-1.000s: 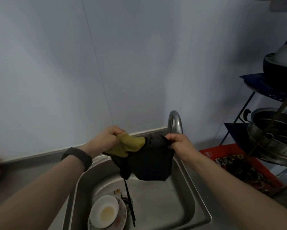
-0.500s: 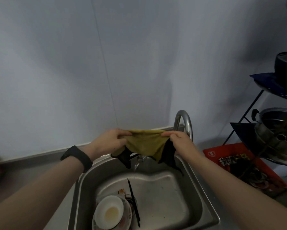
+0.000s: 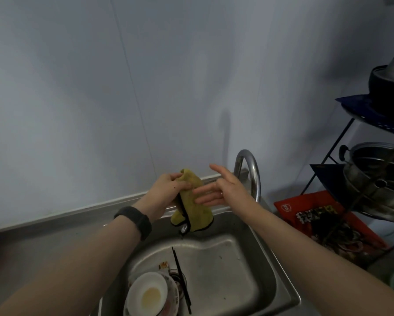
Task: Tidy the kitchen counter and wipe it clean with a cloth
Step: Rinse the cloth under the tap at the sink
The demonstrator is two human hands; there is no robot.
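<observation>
A yellow cloth with a dark edge hangs folded over the back of the steel sink. My left hand grips the cloth's top end, fingers curled round it. My right hand is beside it with straight, spread fingers; its fingertips lie against the cloth's right face. The grey counter stretches to the left of the sink.
A curved tap stands right behind my right hand. In the sink lie a white bowl on plates and dark chopsticks. A red tray of items and a rack with pots are on the right.
My right hand has let go of the cloth and opened its fingers. The cloth, stretched between both hands before, now hangs folded from my left hand alone.
</observation>
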